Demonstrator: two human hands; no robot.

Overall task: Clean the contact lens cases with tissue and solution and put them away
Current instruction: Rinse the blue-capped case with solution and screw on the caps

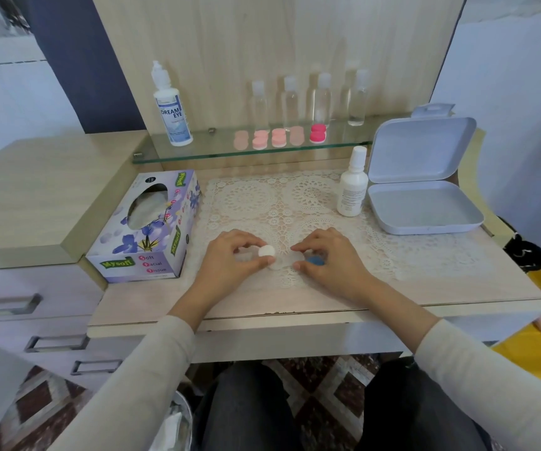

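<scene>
- While the case [280, 263] lies on the lace mat [262, 196] at the front of the worktop [425, 288], the left hand [230, 260] pinches the white cap [266, 251] between thumb and forefinger.
- The right hand [332, 258], fingers curled, grips the blue cap [315, 260] at the case's other end.

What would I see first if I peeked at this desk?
The left hand and right hand pinch a small case on the lace mat in the middle. A flowery tissue box sits left, and pink cases line the glass shelf behind.
</scene>
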